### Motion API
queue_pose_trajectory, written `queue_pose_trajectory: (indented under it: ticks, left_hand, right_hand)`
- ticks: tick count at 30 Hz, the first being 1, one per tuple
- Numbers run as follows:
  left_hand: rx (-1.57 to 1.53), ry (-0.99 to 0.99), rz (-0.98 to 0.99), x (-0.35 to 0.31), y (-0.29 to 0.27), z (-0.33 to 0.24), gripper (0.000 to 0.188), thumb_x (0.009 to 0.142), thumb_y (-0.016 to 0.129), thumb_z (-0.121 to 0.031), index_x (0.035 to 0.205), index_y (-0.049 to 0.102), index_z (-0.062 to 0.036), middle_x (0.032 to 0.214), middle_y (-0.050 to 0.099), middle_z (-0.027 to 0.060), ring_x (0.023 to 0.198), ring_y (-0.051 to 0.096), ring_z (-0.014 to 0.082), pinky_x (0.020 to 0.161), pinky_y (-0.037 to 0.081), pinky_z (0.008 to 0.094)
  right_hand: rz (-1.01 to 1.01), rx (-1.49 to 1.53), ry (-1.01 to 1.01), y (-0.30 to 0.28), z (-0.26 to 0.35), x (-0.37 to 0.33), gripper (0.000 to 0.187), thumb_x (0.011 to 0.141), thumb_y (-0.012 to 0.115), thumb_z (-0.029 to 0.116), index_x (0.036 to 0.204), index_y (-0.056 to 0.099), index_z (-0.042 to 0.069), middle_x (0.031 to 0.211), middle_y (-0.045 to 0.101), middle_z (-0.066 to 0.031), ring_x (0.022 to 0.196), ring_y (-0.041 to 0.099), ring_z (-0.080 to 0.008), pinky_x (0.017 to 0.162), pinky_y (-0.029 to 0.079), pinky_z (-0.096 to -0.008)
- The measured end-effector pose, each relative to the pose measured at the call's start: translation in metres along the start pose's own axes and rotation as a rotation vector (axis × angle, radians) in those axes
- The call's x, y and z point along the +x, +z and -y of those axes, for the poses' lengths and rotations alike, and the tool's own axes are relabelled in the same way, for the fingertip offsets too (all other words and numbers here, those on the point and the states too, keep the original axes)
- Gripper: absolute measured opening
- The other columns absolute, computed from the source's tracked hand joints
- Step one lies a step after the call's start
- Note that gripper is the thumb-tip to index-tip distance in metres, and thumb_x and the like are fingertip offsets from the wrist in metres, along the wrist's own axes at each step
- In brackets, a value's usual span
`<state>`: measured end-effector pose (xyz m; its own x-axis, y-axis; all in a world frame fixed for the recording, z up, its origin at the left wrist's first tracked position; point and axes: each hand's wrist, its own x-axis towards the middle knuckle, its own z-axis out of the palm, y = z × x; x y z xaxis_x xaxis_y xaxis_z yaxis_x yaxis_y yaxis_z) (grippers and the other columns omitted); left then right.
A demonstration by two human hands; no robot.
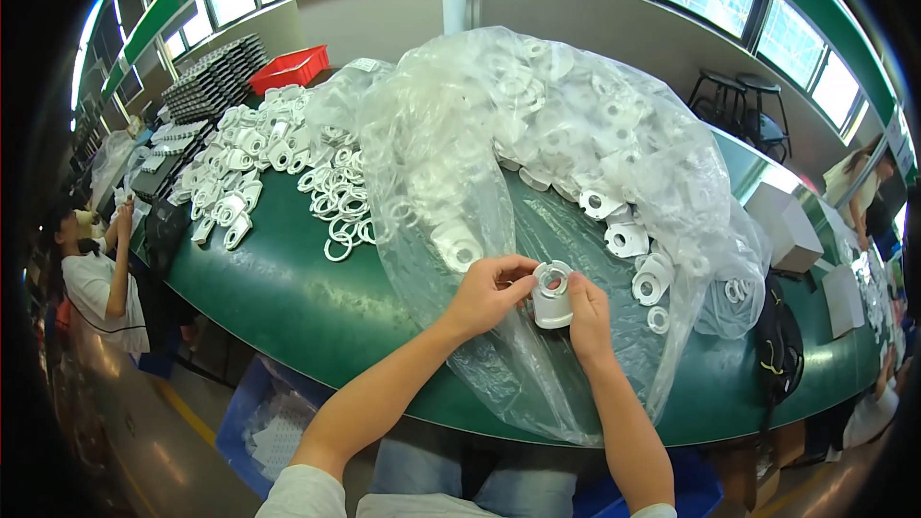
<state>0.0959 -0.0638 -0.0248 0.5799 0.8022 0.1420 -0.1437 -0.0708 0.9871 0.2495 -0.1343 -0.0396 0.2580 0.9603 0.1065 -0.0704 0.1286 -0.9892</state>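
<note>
Between my two hands, over the clear plastic sheeting, is a silver-white housing part (553, 314) with a flat rounded body. A ring-shaped rim surrounds the round hole at its upper end; whether that ring is a separate piece I cannot tell. My left hand (491, 295) pinches the rim's left side with thumb and forefinger. Closed along the right edge is my right hand (590, 318), its fingers partly hidden behind the part. Similar parts (625, 238) lie to the right under a large clear plastic bag (422, 125). A loose ring (657, 318) rests below them.
Heaped parts (254, 139) and loose rings (341, 201) lie left on the green table (278, 278). Behind them are a red bin (291, 68) and stacked trays (216, 77). White boxes (782, 230) and a black bag (779, 345) stand right. A blue bin (240, 422) sits below.
</note>
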Motion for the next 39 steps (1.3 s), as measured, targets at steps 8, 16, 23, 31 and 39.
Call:
queue_pose_trajectory:
  ticks: [8, 16, 23, 31, 39]
  left_hand:
    - [0.091, 0.005, -0.021, -0.0011, -0.0024, -0.0002, 0.018, 0.088, 0.057, -0.008, 0.100, 0.064, 0.0022, 0.082, 0.065, 0.0026, 0.068, 0.057, 0.0066, 0.060, 0.046, 0.0214]
    - [0.140, 0.037, -0.087, -0.0023, -0.0003, 0.0010, 0.017, 0.084, 0.059, -0.010, 0.094, 0.066, 0.0026, 0.074, 0.066, 0.0037, 0.059, 0.056, 0.0065, 0.054, 0.044, 0.0210]
    - [0.097, 0.069, -0.105, -0.0027, 0.0008, 0.0020, 0.015, 0.082, 0.059, -0.007, 0.091, 0.065, 0.0030, 0.073, 0.065, 0.0038, 0.061, 0.056, 0.0067, 0.055, 0.045, 0.0208]
    - [0.000, -0.076, -0.058, -0.0005, -0.0006, -0.0012, 0.017, 0.083, 0.058, -0.006, 0.095, 0.063, 0.0044, 0.079, 0.065, 0.0056, 0.064, 0.058, 0.0093, 0.057, 0.048, 0.0226]
    - [-0.061, -0.067, 0.044, 0.0018, -0.0015, 0.0078, 0.027, 0.082, 0.057, -0.002, 0.108, 0.057, 0.0030, 0.092, 0.064, 0.0067, 0.077, 0.059, 0.0110, 0.063, 0.049, 0.0240]
  right_hand:
    - [0.044, -0.090, -0.044, -0.0022, 0.0011, -0.0007, 0.036, 0.099, 0.039, 0.027, 0.089, 0.061, 0.001, 0.081, 0.061, -0.0005, 0.072, 0.053, -0.0064, 0.065, 0.042, -0.0226]
    - [0.043, -0.163, -0.071, 0.0012, 0.0072, -0.0023, 0.032, 0.098, 0.041, 0.024, 0.083, 0.058, 0.002, 0.074, 0.056, -0.0002, 0.068, 0.047, -0.0065, 0.062, 0.038, -0.0231]
    - [0.057, -0.199, -0.102, 0.0014, 0.0072, -0.0025, 0.031, 0.098, 0.042, 0.024, 0.085, 0.058, 0.001, 0.074, 0.056, -0.0003, 0.069, 0.047, -0.0069, 0.062, 0.038, -0.0233]
    - [0.102, -0.010, 0.089, -0.0021, 0.0033, -0.0018, 0.031, 0.098, 0.040, 0.023, 0.089, 0.059, 0.001, 0.077, 0.059, -0.0022, 0.070, 0.054, -0.0075, 0.060, 0.043, -0.0233]
    - [0.113, 0.128, 0.095, -0.0014, 0.0041, 0.0011, 0.021, 0.092, 0.044, 0.014, 0.099, 0.057, -0.001, 0.091, 0.062, -0.0068, 0.077, 0.060, -0.0119, 0.068, 0.049, -0.0257]
